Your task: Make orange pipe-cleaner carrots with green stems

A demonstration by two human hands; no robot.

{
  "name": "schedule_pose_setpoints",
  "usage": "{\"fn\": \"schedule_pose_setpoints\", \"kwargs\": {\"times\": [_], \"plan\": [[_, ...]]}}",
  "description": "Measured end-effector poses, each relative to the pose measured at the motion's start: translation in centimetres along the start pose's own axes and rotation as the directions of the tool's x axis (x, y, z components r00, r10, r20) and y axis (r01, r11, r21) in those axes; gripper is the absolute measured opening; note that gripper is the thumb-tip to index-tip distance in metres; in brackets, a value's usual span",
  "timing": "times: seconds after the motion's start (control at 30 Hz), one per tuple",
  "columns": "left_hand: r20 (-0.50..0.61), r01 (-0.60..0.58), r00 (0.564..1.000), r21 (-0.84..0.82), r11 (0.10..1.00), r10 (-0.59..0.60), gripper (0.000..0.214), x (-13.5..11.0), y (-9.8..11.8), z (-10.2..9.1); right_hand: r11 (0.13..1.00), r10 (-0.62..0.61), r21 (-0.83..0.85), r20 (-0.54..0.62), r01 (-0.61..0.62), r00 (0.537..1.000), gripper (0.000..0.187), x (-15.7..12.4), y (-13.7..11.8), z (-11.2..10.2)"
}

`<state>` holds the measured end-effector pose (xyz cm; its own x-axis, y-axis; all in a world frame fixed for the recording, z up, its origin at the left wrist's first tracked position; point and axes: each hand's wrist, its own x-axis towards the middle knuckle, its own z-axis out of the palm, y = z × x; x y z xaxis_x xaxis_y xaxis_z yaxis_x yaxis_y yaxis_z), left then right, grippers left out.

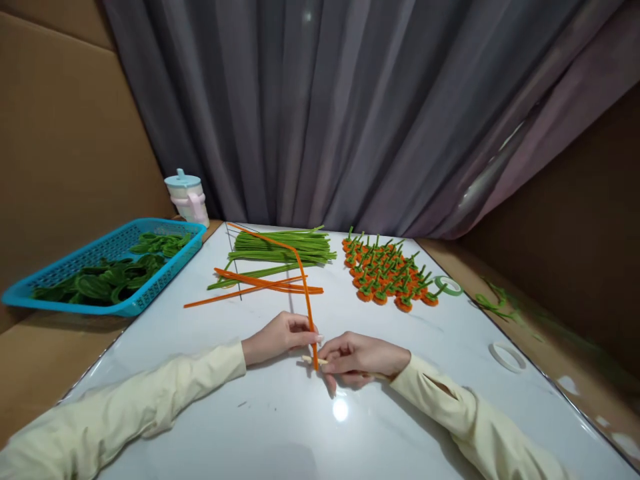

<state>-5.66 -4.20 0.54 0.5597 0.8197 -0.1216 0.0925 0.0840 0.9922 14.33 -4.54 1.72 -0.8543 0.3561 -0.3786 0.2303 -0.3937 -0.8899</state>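
Observation:
My left hand (286, 337) pinches a long orange pipe cleaner (306, 287) near its lower end; the rest rises, bends and reaches toward the far left of the table. In my right hand (357, 357) is a thin pale wooden stick (307, 360), its tip poking out leftward. The pipe cleaner's lower end crosses the stick just beside my right fingertips. Beyond my hands lie a few loose orange pipe cleaners (265, 283) and a thick bundle of green pipe cleaners (283, 247).
Rows of small orange pieces with green stems (385, 270) stand at the back right. Beside them are a green tape roll (449, 286) and a white tape roll (507, 358). A blue basket (125, 308) with green leaf shapes sits left, near a lidded cup (187, 198).

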Motion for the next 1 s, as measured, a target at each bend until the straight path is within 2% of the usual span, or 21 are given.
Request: {"fn": "schedule_pose_setpoints", "kwargs": {"times": [0.13,0.3,0.43,0.57,0.7,0.8,0.9,1.0], "plan": [[-0.055,-0.046,0.997,0.053,0.998,0.049,0.030,-0.1,-0.1,0.9,1.000,0.022,0.017,-0.003,-0.022,1.000,0.031,-0.1,-0.3,0.1],[-0.070,-0.086,0.992,0.187,0.979,0.101,0.032,-0.4,0.1,1.1,0.994,0.049,-0.093,-0.103,-0.058,0.994,0.031,-0.2,-0.6,0.5],[-0.086,-0.142,0.979,0.370,0.918,0.187,0.030,-0.8,0.1,1.2,0.978,-0.001,-0.204,-0.166,-0.033,0.986,0.034,0.0,-0.4,0.4],[-0.103,-0.215,0.946,0.517,0.829,0.309,0.025,-1.1,-0.2,1.4,0.946,-0.082,-0.325,-0.224,0.005,0.971,0.036,0.3,0.0,0.6],[-0.076,-0.246,0.934,0.574,0.781,0.349,0.020,-1.3,-0.6,1.4,0.899,-0.223,-0.435,-0.353,0.051,0.909,0.034,1.1,0.5,1.3],[-0.086,-0.229,0.936,0.589,0.775,0.342,0.019,-1.4,-0.7,1.3,0.805,-0.358,-0.591,-0.406,0.057,0.841,0.028,1.4,1.0,1.8],[-0.092,-0.246,0.926,0.591,0.769,0.367,0.020,-1.5,-0.7,1.3,0.621,-0.488,-0.784,-0.362,0.024,0.794,0.024,1.4,1.4,1.9],[-0.109,-0.256,0.917,0.573,0.778,0.383,0.019,-1.6,-0.7,1.3,0.458,-0.563,-0.888,-0.334,-0.051,0.756,0.023,1.2,1.7,1.8]]}}
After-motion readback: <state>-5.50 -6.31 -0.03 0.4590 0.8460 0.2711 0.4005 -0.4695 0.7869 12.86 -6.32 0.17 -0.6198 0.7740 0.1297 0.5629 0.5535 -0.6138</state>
